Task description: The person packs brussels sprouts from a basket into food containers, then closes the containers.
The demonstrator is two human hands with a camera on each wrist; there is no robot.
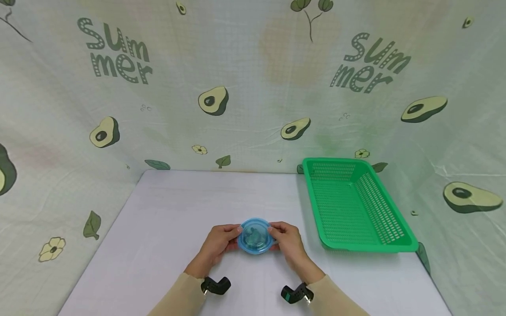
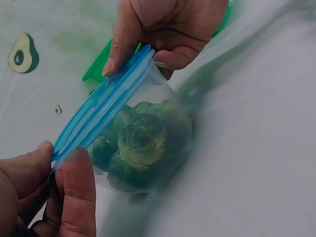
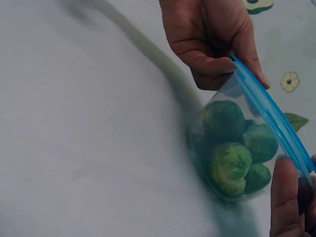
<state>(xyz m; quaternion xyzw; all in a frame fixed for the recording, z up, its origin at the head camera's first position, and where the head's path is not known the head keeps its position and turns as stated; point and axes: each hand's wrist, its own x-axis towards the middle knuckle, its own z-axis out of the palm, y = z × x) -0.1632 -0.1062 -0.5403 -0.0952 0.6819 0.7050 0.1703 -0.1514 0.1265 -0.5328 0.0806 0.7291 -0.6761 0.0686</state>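
Note:
A clear round bowl (image 2: 170, 116) with a blue lid (image 1: 255, 236) is between my two hands over the white table. Inside it, several green Brussels sprouts (image 3: 231, 165) show through the wall. My left hand (image 1: 220, 242) pinches the left side of the rim, thumb on top of the lid and fingers beneath. On the opposite side, my right hand (image 1: 288, 245) pinches the rim the same way. The lid covers the bowl's mouth; whether it is fully pressed down all round I cannot tell.
A green plastic basket (image 1: 323, 219) with slotted sides stands to the right on the white table (image 1: 166, 219). Behind and beside the table hangs a pale cloth (image 1: 253, 57) printed with avocados and leaves. Each wrist wears a black strapped device (image 1: 215, 286).

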